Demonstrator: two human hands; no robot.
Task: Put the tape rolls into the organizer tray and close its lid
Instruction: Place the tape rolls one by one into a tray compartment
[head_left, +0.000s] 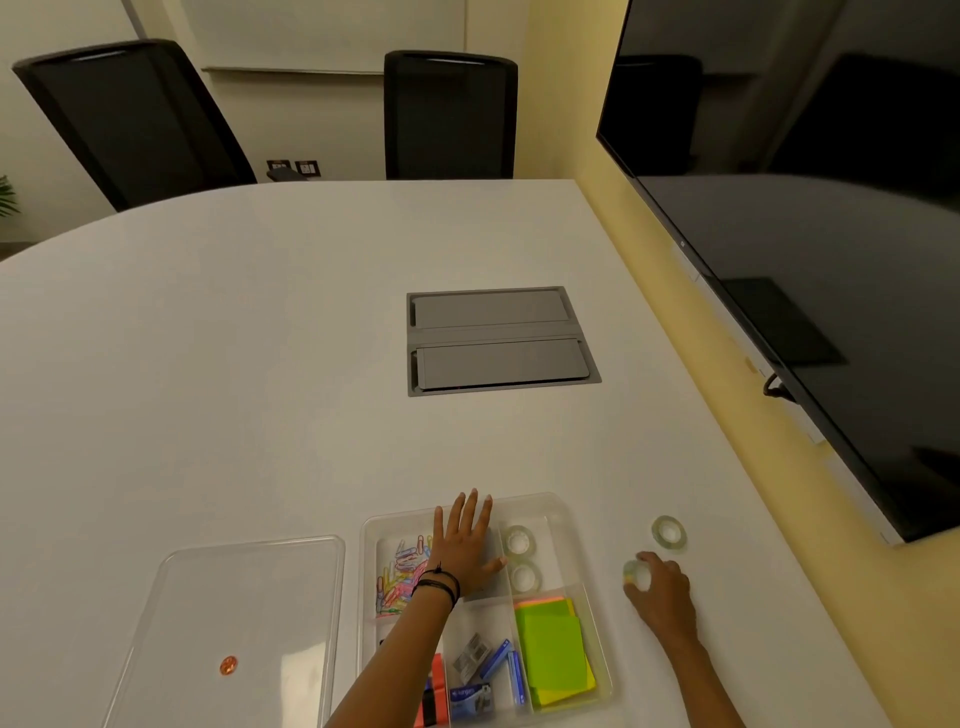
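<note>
While the white table (260, 364) fills most of the view, a dark wall screen (831, 234) hangs at three o'clock and two black chairs (451, 117) stand at twelve. A grey flap panel (498, 340) is set into the tabletop near the centre. At six o'clock sits the clear organizer tray (566, 512), open, with its clear lid (239, 623) lying flat just beside it at seven o'clock. The left hand (467, 545) rests flat on the tray, fingers spread apart, gripping nothing. Green sticky notes (553, 649) fill the tray's near right compartment; coloured paper clips (400, 577) lie in the far left one. Two tape rolls (519, 540) lie in the far right compartment. At four o'clock the right hand (662, 592) is closed around a third tape roll (640, 574) on the table, and a fourth roll (669, 532) lies near it, just beyond the fingertips
</note>
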